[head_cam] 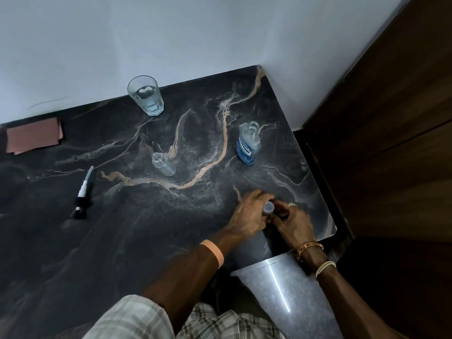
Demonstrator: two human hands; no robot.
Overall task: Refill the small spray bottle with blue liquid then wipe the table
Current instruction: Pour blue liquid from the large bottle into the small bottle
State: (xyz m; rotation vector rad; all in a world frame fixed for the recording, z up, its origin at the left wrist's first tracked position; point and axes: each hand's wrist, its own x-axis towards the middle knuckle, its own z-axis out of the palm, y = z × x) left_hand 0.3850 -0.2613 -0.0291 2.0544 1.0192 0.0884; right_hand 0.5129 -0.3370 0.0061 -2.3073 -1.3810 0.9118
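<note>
Filling not yet begun; preparation step is in hand. The small spray bottle [163,164] stands uncapped and apparently empty mid-surface, its pump head [82,192] lying well apart to the left. The blue liquid bottle [248,143] stands open near the right edge of the surface [122,241]. Left hand [249,214] and right hand [291,221] both have their fingers curled round the narrow grey tip of what appears to be a metal funnel [281,289]. Judgement: next, seat that tip in the spray bottle's neck, then pour slowly. The folded cloth [34,135] lies untouched at the far left.
</note>
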